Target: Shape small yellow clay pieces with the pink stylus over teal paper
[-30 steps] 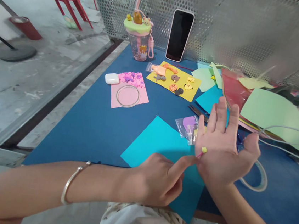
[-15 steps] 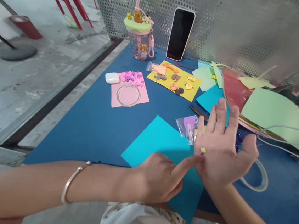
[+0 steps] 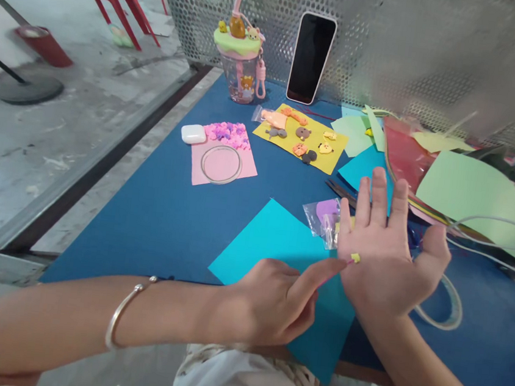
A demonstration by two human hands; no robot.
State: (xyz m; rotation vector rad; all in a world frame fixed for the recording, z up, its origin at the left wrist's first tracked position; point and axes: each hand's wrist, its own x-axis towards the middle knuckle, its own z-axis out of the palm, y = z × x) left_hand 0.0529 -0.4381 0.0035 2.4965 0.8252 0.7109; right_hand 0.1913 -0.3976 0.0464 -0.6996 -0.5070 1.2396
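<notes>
My right hand [image 3: 383,264] hovers over the blue table [image 3: 159,207], back towards me, fingers stretched and apart, holding nothing. A tiny yellow piece [image 3: 355,258] sits on its back near the little-finger side. My left hand [image 3: 273,302] is curled below it, with only the index finger stretched out. That fingertip touches the right hand right beside the yellow piece. A silver bangle [image 3: 123,311] circles my left wrist. Under both hands lies a cyan paper sheet [image 3: 271,237]. A small clear bag [image 3: 322,215] with purple bits lies just beyond it.
Farther back are a pink sheet [image 3: 241,170] with a clear ring, a white earbud case [image 3: 193,134], a yellow sheet [image 3: 336,146] with small charms, a phone [image 3: 311,57] leaning on the mesh wall and a lidded cup [image 3: 241,62]. Coloured papers [image 3: 473,194] and a tape ring [image 3: 455,306] lie right.
My right hand has shifted slightly away from me and its fingers spread a little. The left index finger followed, still at the yellow piece.
</notes>
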